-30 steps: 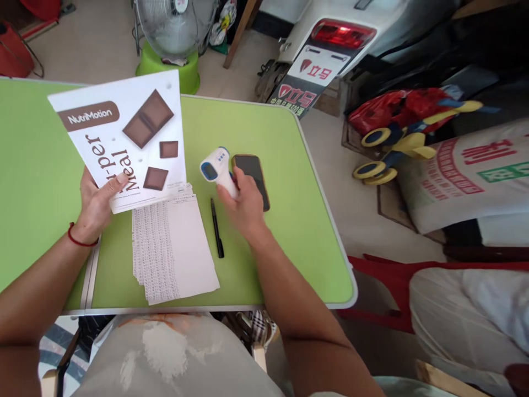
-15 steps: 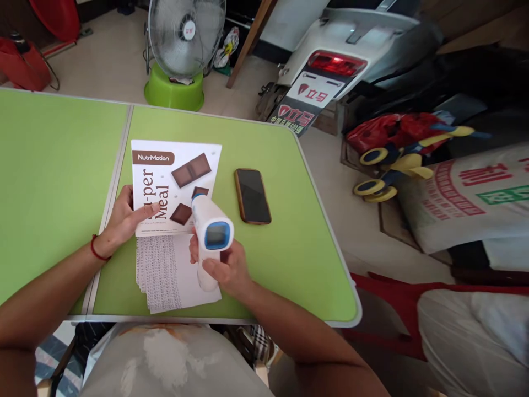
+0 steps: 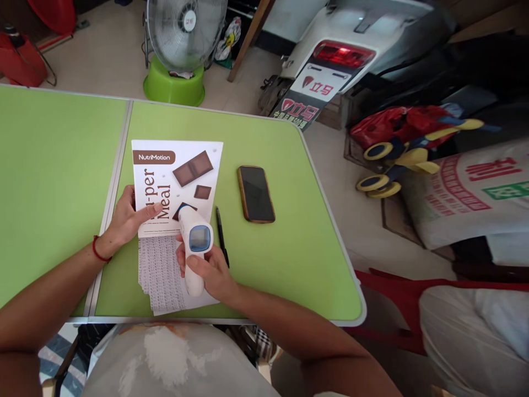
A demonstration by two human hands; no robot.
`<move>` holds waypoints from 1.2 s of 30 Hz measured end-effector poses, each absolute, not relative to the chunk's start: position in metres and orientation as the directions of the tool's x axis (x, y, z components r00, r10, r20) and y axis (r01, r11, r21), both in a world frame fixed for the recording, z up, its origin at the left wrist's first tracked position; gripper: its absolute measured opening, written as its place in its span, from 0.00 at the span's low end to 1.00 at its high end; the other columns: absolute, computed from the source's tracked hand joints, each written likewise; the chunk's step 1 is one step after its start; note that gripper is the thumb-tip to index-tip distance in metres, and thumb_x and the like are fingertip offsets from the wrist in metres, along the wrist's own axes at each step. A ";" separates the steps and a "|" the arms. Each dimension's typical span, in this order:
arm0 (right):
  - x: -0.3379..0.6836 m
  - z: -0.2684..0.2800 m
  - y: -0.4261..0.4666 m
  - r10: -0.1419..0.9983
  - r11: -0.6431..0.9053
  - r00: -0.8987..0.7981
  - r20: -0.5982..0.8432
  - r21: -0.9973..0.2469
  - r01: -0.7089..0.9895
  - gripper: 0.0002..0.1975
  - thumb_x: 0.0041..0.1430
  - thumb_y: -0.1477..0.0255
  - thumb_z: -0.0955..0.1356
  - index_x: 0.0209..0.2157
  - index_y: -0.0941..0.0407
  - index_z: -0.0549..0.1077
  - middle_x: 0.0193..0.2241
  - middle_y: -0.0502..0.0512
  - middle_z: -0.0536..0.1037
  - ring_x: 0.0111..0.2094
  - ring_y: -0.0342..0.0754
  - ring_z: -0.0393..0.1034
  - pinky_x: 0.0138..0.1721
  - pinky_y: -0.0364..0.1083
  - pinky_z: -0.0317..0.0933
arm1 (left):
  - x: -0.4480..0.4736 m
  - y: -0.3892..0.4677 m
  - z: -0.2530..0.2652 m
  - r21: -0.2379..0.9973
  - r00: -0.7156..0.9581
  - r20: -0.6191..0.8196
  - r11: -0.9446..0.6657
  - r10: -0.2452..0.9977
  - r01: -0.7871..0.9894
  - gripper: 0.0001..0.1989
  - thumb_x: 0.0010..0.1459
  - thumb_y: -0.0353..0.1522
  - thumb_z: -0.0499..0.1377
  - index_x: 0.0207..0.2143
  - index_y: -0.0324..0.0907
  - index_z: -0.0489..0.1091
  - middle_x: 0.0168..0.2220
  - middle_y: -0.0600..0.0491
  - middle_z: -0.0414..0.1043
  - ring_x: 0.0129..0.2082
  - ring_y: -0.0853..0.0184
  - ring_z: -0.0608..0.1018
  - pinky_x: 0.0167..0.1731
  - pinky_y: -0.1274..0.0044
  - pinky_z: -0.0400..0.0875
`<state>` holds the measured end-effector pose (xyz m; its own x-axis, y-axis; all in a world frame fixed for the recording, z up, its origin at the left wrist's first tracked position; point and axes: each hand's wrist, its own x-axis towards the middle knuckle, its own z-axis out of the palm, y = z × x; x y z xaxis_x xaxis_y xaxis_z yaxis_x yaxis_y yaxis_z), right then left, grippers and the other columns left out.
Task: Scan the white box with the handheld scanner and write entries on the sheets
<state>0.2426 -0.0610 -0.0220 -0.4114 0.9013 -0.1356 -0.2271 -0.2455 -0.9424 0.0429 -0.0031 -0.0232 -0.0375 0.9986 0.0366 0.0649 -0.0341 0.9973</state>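
My left hand [image 3: 130,216] grips the lower left edge of a white NutriMotion box [image 3: 194,168] printed with chocolate pieces, thumb on its front and fingers behind. In my right hand [image 3: 212,273] is a white infrared thermometer [image 3: 195,278] with a blue-rimmed screen. My fingers wrap its handle, and its nose overlaps the box's lower right part; I cannot tell whether they touch. Below the box lie sheets of paper [image 3: 159,270] covered in rows of writing, partly hidden by the thermometer and hand. A black pen [image 3: 221,234] lies just right of the thermometer.
A phone in a brown case [image 3: 257,194] lies on the green table [image 3: 309,264], right of the pen. Beyond the table's far edge are a fan [image 3: 188,33] on a green stool [image 3: 173,88] and a white scooter [image 3: 306,55]. Sacks [image 3: 475,193] stand at the right.
My right hand has moved the thermometer left and slightly down across the box's front, uncovering the pen. My left hand and the box stay nearly in place. The camera view has shifted slightly.
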 end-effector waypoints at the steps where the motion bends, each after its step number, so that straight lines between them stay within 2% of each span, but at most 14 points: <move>1: 0.242 -0.021 -0.061 0.897 -0.247 -0.421 -0.132 -0.941 -0.231 0.18 0.49 0.53 0.69 0.31 0.54 0.66 0.23 0.48 0.67 0.24 0.41 0.59 0.24 0.43 0.57 | 0.043 -0.003 -0.022 0.996 -0.044 0.017 -0.013 0.999 0.090 0.28 0.46 0.41 0.69 0.46 0.40 0.65 0.45 0.45 0.72 0.43 0.54 0.75 0.39 0.66 0.71; 5: 0.243 -0.021 -0.060 0.894 -0.243 -0.431 -0.123 -0.940 -0.237 0.19 0.49 0.53 0.69 0.30 0.54 0.66 0.22 0.47 0.67 0.23 0.41 0.58 0.24 0.43 0.56 | 0.043 -0.003 -0.020 0.989 -0.052 -0.019 0.027 0.998 0.143 0.29 0.45 0.44 0.69 0.46 0.40 0.65 0.46 0.44 0.71 0.43 0.54 0.75 0.38 0.66 0.71; 14: 0.243 -0.023 -0.058 0.894 -0.191 -0.443 -0.064 -0.950 -0.248 0.17 0.51 0.55 0.68 0.29 0.55 0.66 0.23 0.48 0.68 0.24 0.40 0.58 0.24 0.43 0.54 | 0.044 -0.002 -0.018 0.993 -0.023 -0.005 0.008 1.000 0.121 0.28 0.46 0.43 0.68 0.45 0.40 0.65 0.44 0.45 0.72 0.43 0.54 0.75 0.39 0.64 0.72; 19: 0.245 -0.024 -0.058 0.886 -0.197 -0.457 -0.076 -0.954 -0.224 0.19 0.52 0.53 0.67 0.29 0.55 0.66 0.24 0.50 0.68 0.24 0.41 0.58 0.24 0.43 0.54 | 0.044 -0.003 -0.014 0.981 -0.018 -0.020 0.023 1.000 0.191 0.28 0.48 0.46 0.66 0.45 0.40 0.65 0.46 0.45 0.71 0.45 0.52 0.74 0.41 0.61 0.71; 24: 0.247 -0.024 -0.058 0.881 -0.193 -0.466 -0.084 -0.962 -0.192 0.20 0.53 0.51 0.66 0.29 0.55 0.67 0.23 0.50 0.68 0.23 0.41 0.59 0.24 0.43 0.54 | 0.045 -0.003 -0.012 0.982 -0.010 -0.028 0.030 1.000 0.188 0.28 0.48 0.48 0.66 0.46 0.40 0.65 0.46 0.44 0.70 0.45 0.51 0.73 0.41 0.60 0.70; 36: 0.247 -0.021 -0.056 0.890 -0.140 -0.455 -0.024 -0.965 -0.223 0.15 0.54 0.56 0.67 0.32 0.55 0.66 0.23 0.48 0.68 0.23 0.40 0.59 0.24 0.43 0.54 | 0.044 -0.002 -0.013 0.985 -0.015 -0.028 0.030 0.999 0.170 0.29 0.47 0.47 0.66 0.46 0.40 0.65 0.46 0.44 0.71 0.46 0.51 0.73 0.43 0.59 0.70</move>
